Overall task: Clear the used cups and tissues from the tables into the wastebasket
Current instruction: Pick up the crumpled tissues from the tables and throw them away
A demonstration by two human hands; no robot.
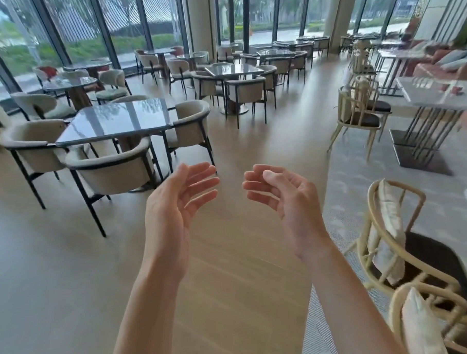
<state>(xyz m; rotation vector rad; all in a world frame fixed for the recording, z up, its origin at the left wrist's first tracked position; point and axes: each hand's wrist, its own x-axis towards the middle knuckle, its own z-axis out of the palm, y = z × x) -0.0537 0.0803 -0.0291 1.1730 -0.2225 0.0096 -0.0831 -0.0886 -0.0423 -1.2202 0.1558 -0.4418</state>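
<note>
- I see my left hand (174, 203) held out in front of me, palm turned in, fingers spread and nearly straight. It holds nothing.
- My right hand (287, 198) is just beside it, palm turned in too. Its fingers are loosely bent and it holds nothing.
- The two hands face each other with a gap between them. They are over the bare wood floor (57, 278) and touch nothing.
- The nearest table (117, 120) is ahead on my left. It has a shiny gray top. Round-backed chairs (114, 166) stand around it.
- More tables (234, 69) like it stand farther back, near the big windows (86, 28).
- On my right is a white table (437, 95) on thin metal legs. I see something small and red on it, but it is too blurry to tell what it is.
- Pale cane chairs (396, 250) with cushions stand close on my right, on a gray carpet (343, 198).
- I cannot spot any cups, tissues or the wastebasket from here.
</note>
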